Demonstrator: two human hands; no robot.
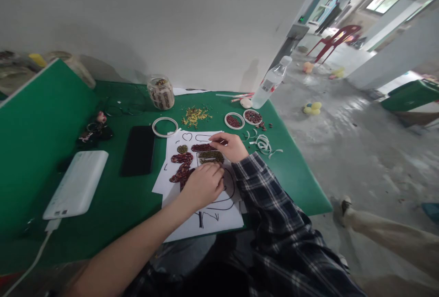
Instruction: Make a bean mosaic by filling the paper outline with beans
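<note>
- The left hand [206, 179] rests over the middle of the drawn-on paper [226, 217], its fingers curled down; what lies beneath them is hidden, so I cannot tell whether they grip anything.
- The right hand [230, 146] is just beyond it, thumb and forefinger brought together at the right end of the dark red bean strip [201, 147]; any bean between the tips is too small to make out.
- The paper lies on the near middle of the green worktop [288, 173], with the green patch [214, 156] between the two hands and the speckled bean shape [180, 169] to the left.
- A drag of the left wrist could scuff the bean shape, since the forearm crosses low beside it; whether its beans are stuck down cannot be seen.
- The plaid sleeve [270, 192] hangs by the paper's right edge; a sideways sweep might shift the sheet or catch the curled pale strips [263, 144].
- Far right, two round dishes, one of small red beans [234, 128] and one of larger speckled beans [253, 110], sit close together; a knock could spill and mix them.
- The bottle [270, 82] stands near the worktop's far right corner, so a careless reach might topple it to the floor.
</note>
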